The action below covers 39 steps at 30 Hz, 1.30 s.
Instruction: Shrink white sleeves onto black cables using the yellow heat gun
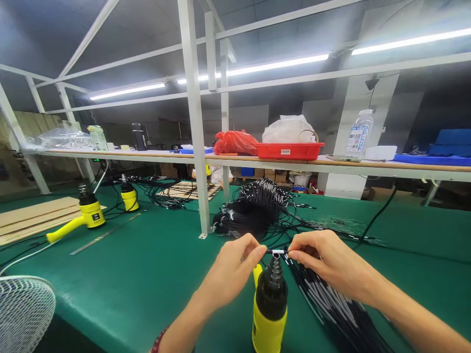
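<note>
Both hands, left hand (235, 264) and right hand (326, 260), pinch the white-sleeved wire (278, 252) between them.

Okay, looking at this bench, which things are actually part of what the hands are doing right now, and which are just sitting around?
In use:
left hand and right hand, pinching a thin black wire with a white sleeve
upright heat gun, nozzle just under the sleeve
wire bundle beneath the right hand

Lying about:
two other heat guns
red tray
water bottle
fan
metal ruler
</note>
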Each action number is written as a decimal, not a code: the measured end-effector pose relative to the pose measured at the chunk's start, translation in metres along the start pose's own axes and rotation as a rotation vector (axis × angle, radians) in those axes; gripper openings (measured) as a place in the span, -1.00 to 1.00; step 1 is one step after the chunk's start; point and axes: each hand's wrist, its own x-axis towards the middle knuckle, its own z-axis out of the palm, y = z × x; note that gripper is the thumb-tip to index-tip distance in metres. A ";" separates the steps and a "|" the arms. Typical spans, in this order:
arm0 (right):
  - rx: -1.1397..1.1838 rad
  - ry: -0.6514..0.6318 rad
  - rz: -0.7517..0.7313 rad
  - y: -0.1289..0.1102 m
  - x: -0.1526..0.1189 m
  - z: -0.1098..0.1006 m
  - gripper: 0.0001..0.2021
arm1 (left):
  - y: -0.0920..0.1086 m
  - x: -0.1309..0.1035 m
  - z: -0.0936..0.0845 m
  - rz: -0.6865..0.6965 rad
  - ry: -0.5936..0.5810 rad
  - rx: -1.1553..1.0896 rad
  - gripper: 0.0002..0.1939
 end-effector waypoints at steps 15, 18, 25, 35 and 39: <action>0.084 0.011 0.034 0.005 0.002 0.006 -0.80 | -0.003 0.002 0.004 0.004 0.049 -0.004 -0.67; 0.094 0.020 0.041 0.006 0.003 0.006 -0.81 | -0.002 0.002 0.004 0.004 0.065 -0.022 -0.71; 0.067 -0.040 0.028 0.005 -0.002 0.001 -0.74 | -0.003 0.002 0.003 0.015 0.074 -0.075 -0.81; 0.077 -0.021 0.034 0.005 -0.001 0.003 -0.78 | -0.006 0.001 0.005 -0.006 0.037 0.036 -0.54; 0.089 0.002 0.049 0.005 -0.001 0.003 -0.82 | -0.007 0.001 0.005 0.014 0.048 -0.010 -0.64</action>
